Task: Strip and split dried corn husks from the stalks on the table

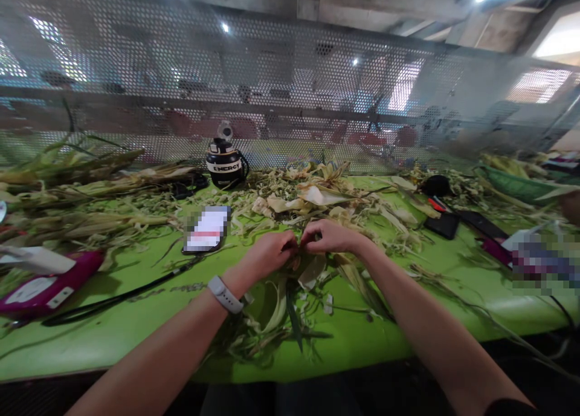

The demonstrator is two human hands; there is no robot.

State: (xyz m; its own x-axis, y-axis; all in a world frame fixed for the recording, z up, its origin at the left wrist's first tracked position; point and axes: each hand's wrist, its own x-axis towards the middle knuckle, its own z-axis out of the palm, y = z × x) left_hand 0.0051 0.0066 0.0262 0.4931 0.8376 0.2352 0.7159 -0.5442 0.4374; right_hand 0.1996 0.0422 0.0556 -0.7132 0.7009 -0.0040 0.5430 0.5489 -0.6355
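Note:
My left hand [274, 250], with a pale watch band [225, 295] at the wrist, and my right hand [327, 236] meet over the middle of the green table. Both have their fingers curled in, thumbs and forefingers pinched almost tip to tip on a bit of corn husk, mostly covered by the fingers. Pale husk pieces [313, 273] lie just below them. Nearer me are a curled husk strip [275, 310] and a dark green leaf [293, 319]. Behind my hands spreads a heap of dry husks [324, 195].
A phone [207, 228] lies left of my hands, near a black strap [122, 296] and a magenta box [54, 289]. A black jug [225, 167] stands at the back. Dark flat objects [441, 224] and a green basket [516, 183] are rightward. A perforated screen [290, 77] closes the far side.

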